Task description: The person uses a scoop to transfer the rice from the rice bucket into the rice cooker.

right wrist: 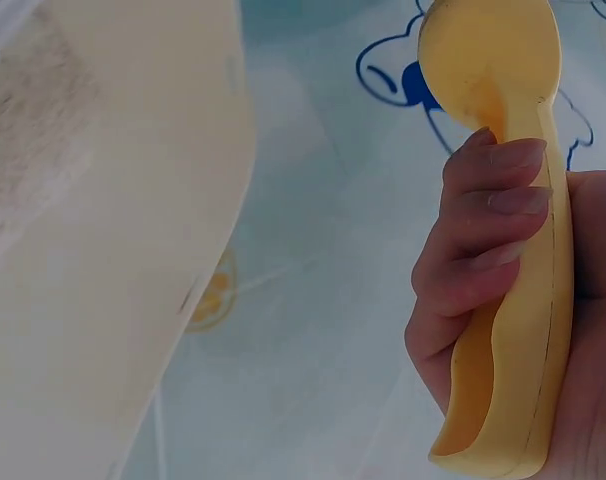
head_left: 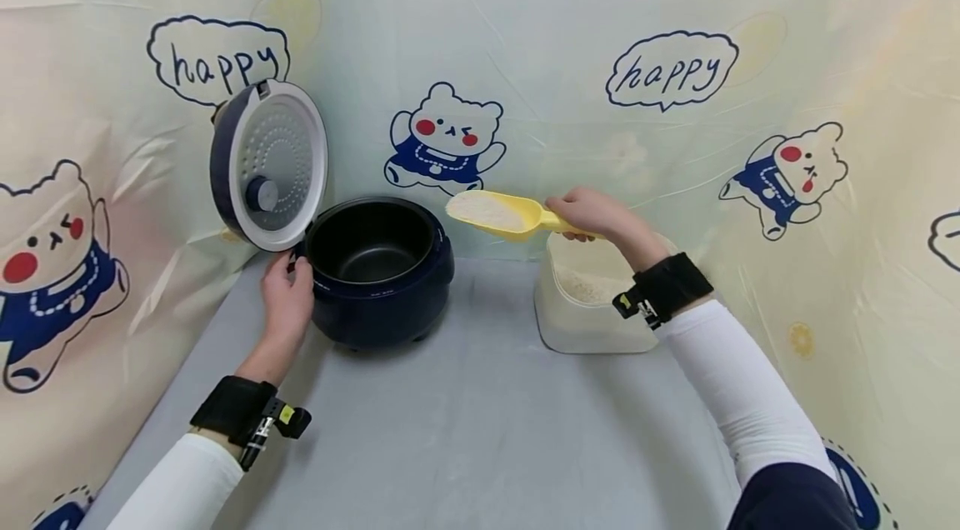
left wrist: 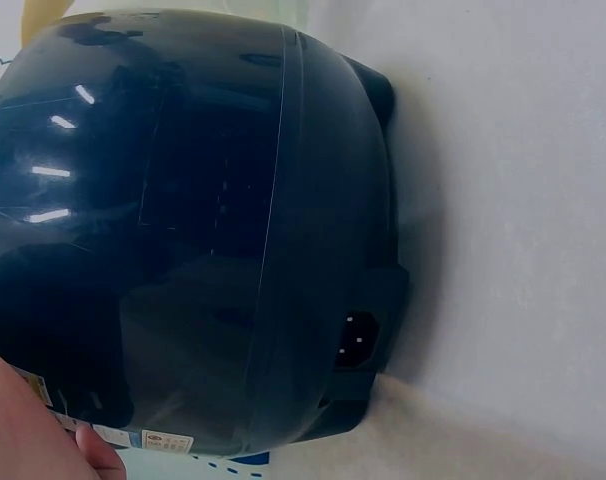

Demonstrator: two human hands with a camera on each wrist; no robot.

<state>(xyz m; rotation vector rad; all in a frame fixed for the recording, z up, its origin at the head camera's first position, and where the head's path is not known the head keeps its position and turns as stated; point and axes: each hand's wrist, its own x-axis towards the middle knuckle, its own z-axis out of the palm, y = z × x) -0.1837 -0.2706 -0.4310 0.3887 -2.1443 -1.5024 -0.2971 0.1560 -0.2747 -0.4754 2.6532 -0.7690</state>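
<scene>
A dark blue rice cooker (head_left: pixel 378 309) stands at centre left, its lid (head_left: pixel 273 159) raised on the left side and its black inner pot (head_left: pixel 371 251) showing nothing inside. My left hand (head_left: pixel 288 297) grips the cooker by the lid hinge, thumb and finger on either side of a dark part there. In my right hand (head_left: pixel 592 213) is the handle of a yellow scoop (head_left: pixel 528 217), fingers wrapped round it. Rice (head_left: pixel 483 209) fills the scoop, which is held level between the cooker and a cream rice bin (head_left: pixel 558 322). More rice (head_left: pixel 588 288) lies in the bin, below my right hand.
A grey cloth-covered table (head_left: pixel 480 430) carries the cooker and the bin. Behind and at the sides hangs a printed curtain (head_left: pixel 555 130) with bears. The left wrist view shows a power socket (left wrist: pixel 358 338) low on the cooker's body.
</scene>
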